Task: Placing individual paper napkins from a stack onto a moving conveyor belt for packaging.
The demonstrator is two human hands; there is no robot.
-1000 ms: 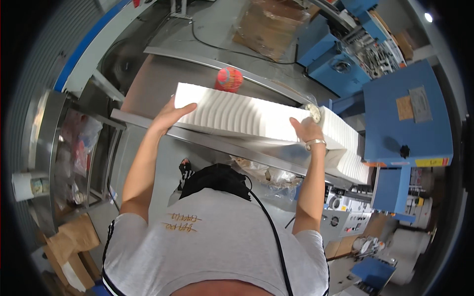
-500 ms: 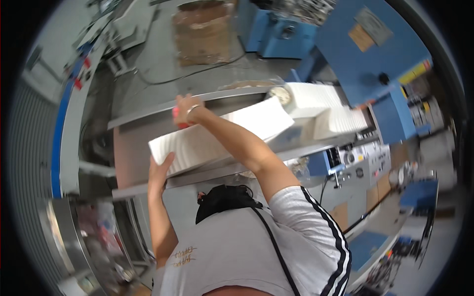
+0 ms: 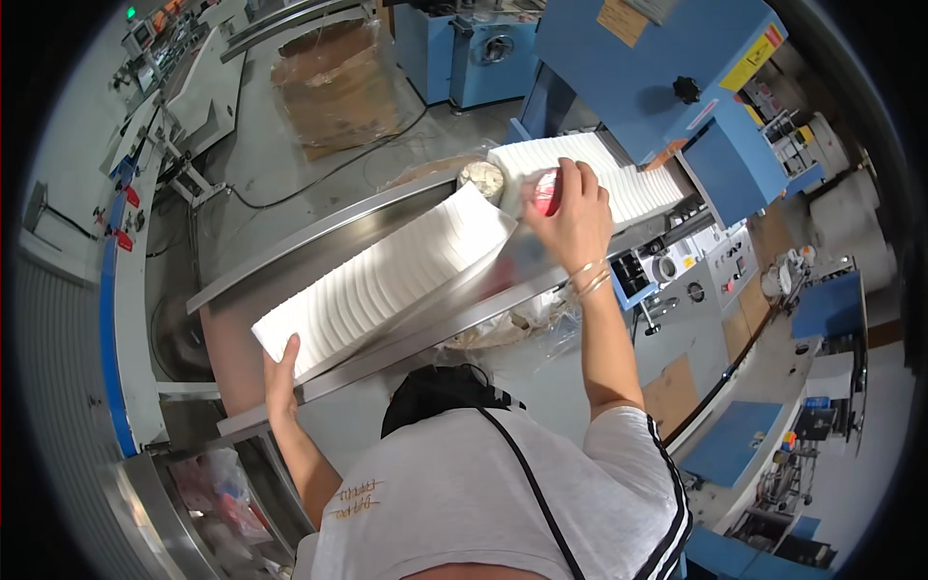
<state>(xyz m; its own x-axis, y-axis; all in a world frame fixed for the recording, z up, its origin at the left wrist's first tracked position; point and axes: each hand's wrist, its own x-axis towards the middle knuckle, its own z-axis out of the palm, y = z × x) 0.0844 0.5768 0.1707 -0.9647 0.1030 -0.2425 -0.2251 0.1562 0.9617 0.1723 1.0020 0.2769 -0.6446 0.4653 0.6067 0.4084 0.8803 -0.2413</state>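
A long row of white folded paper tissues (image 3: 382,275) lies slantwise in a metal trough (image 3: 227,333). My left hand (image 3: 279,385) grips the near-left end of this row, thumb on its end face, other fingers mostly hidden. At the right end of the trough, my right hand (image 3: 577,220) is closed round a small red object (image 3: 548,191), whose kind I cannot make out. It is held beside a second row of white tissues (image 3: 565,152), which runs toward a blue machine (image 3: 638,72). A round tub with pale contents (image 3: 480,177) stands between the two rows.
Metal rails (image 3: 319,237) edge the trough. Beyond it a cardboard box (image 3: 338,92) lined with plastic stands on the floor, with a black cable (image 3: 280,205) nearby. A machine with a control panel (image 3: 720,266) is at the right, a white and blue bench (image 3: 121,319) at the left.
My right hand has swung from the far left side of the tissue row to the right end, carrying the red object. My left hand stays at the row's left end. The view has shifted.
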